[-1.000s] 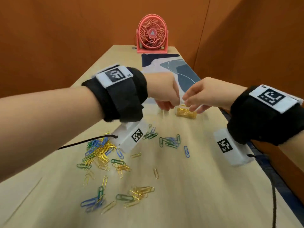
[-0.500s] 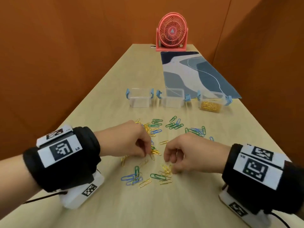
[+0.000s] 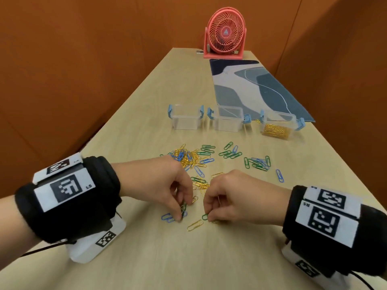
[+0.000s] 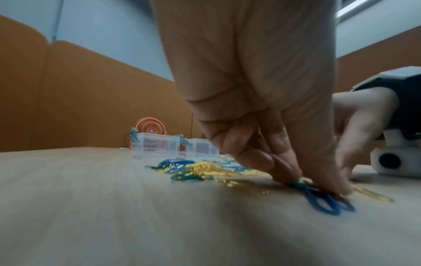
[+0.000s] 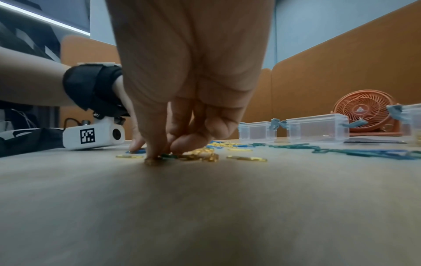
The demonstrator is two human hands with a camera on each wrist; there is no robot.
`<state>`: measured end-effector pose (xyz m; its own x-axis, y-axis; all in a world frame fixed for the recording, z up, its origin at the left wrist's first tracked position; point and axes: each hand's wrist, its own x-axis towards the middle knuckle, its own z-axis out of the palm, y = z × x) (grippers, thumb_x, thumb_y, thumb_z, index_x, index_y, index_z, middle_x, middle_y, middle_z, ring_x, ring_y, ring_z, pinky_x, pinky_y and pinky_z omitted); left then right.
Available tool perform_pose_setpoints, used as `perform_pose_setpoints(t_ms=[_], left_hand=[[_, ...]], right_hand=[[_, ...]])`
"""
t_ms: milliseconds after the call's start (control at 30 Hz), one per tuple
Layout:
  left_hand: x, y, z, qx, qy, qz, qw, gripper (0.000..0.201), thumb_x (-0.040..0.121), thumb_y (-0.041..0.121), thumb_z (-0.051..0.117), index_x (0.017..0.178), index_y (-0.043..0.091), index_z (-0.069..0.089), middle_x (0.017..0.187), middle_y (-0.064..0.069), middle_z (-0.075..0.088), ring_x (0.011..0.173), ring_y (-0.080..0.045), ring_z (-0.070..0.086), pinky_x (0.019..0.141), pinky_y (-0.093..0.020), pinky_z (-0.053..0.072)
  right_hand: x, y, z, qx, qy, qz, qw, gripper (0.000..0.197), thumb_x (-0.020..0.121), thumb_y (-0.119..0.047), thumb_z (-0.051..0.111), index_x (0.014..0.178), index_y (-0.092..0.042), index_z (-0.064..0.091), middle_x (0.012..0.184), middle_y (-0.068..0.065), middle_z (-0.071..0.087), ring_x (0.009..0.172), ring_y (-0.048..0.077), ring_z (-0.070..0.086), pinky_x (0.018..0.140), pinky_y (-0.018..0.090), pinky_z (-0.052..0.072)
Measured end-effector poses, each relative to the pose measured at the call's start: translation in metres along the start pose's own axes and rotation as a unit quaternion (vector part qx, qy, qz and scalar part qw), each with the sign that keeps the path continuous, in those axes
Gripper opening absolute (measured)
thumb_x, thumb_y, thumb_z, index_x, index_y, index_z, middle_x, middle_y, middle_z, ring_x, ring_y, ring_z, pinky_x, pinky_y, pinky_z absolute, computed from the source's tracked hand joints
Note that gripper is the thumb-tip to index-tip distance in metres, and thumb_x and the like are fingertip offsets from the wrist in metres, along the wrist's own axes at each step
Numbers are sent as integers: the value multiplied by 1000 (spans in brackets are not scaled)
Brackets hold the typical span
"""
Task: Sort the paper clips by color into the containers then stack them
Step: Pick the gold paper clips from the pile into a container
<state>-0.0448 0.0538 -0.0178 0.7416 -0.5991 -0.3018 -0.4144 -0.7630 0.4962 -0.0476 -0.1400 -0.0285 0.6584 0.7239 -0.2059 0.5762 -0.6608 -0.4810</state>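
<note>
**Both hands work the clip pile as sorting gets under way**

A person's left hand (image 3: 165,185) and right hand (image 3: 234,197) reach into scattered paper clips (image 3: 196,162) on a wooden table (image 3: 209,258). The left fingertips (image 4: 328,183) press together on a green and blue clip; the right fingertips (image 5: 157,153) pinch at a gold one. At twelve o'clock from the hands stand three clear containers (image 3: 185,117), the right-hand container (image 3: 278,128) already holding gold clips and the other two looking bare. The clips are likely light, stiff, slick wire that tangles readily, best nipped at a raised loop end. Most remain unsorted.
</note>
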Motion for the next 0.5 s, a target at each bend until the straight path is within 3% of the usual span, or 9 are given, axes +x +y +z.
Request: perform_pose_setpoints(t_ms=[133,233,367,500], left_hand=[[1,-2,3,-26,-16,-10,999,18,69,28,81,84,25,72,67,11,66,62,0,57,69,-22,50],[2,-1,4,-49,-17,-9,999,14,72,26,79,81,28,68,69,10,66,62,-1,57,68,-24,51],[1,0,3,-70,5,-4,998,7,80,23,72,77,26,66,69,10,66,64,-1,58,61,-10,43],[-3,-6,-2,-75,38,-22,996,9,84,22,68,76,24,63,71,4,67,65,-7,60,62,-12,43]], right_hand=[[-1,1,0,1,2,4,1000,6,81,-18,63,83,-14,67,82,3,66,60,4,51,63,14,43],[-1,0,-2,11,30,1,999,5,80,-16,62,80,-13,67,81,2,66,65,8,57,66,18,47],[-3,1,-5,3,67,16,998,4,79,-19,63,77,-18,66,78,-1,66,70,8,60,67,20,47],[-5,1,-8,23,98,38,994,2,81,-17,62,80,-19,62,70,-5,63,65,7,58,63,15,43]])
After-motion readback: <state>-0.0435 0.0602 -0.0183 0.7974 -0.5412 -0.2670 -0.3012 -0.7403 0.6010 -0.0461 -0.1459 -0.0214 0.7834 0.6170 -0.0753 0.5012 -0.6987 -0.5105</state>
